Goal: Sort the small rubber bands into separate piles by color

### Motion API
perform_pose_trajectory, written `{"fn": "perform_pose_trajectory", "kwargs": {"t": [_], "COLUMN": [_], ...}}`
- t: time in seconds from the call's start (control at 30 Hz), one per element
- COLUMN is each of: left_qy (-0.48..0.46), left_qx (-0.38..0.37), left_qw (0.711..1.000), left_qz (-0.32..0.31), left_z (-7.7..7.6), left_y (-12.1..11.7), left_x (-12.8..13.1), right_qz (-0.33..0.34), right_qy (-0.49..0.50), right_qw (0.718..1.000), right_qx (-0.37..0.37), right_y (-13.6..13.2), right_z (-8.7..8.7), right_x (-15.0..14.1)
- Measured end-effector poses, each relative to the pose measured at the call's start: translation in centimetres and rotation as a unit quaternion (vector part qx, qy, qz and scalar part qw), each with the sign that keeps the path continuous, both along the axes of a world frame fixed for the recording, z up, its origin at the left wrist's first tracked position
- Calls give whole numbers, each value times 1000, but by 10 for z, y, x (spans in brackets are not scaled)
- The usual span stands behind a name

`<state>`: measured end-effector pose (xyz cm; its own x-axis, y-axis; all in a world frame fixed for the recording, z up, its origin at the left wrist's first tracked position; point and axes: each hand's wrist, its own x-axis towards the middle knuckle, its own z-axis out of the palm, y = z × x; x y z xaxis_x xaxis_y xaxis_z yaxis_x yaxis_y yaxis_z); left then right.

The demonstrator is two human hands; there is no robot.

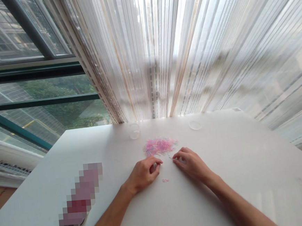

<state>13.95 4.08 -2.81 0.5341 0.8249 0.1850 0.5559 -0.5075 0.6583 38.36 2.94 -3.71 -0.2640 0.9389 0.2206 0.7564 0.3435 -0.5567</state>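
Note:
A loose pile of small rubber bands [160, 145], mostly pink with some pale blue and white, lies on the white table [249, 161]. Just in front of the pile, my left hand [147, 171] has its thumb and index finger pinched together; anything between them is too small to make out. Opposite it, my right hand [190, 161] pinches a small pale rubber band [170, 157], which sticks out toward the left. Nearer to me, between the wrists, a few pink linked bands [165, 180] lie flat, touched by neither hand.
Behind the pile stands a clear plastic cup [134, 131], with a clear round lid [195, 125] to its right. A blurred-out pinkish object [81, 198] with a dark cord lies at left. Striped sheer curtains [157, 56] hang along the far edge, beside a window [47, 89].

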Motion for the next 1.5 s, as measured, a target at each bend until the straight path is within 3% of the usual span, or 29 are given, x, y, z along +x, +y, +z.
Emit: {"fn": "perform_pose_trajectory", "kwargs": {"t": [0.2,0.4,0.6,0.8,1.2,1.5], "left_qy": [8,-48,-118,-129,-142,-150], "left_qx": [16,-13,-31,-24,-70,-84], "left_qw": [1000,999,992,991,987,984], "left_qz": [8,10,9,1,35,49], "left_z": [-2,-4,-14,-11,-8,-8], "left_y": [-2,-5,-8,-9,-8,-6], "left_x": [2,7,14,16,16,15], "right_qz": [14,57,95,98,97,98], "right_qy": [2,68,129,166,175,162], "right_qw": [1000,996,986,978,978,982], "right_qx": [1,31,-36,-84,-68,24], "right_y": [-1,-5,-13,-18,-19,-17], "right_z": [2,5,6,12,11,6], "right_x": [-2,-7,-17,-25,-25,-24]}}
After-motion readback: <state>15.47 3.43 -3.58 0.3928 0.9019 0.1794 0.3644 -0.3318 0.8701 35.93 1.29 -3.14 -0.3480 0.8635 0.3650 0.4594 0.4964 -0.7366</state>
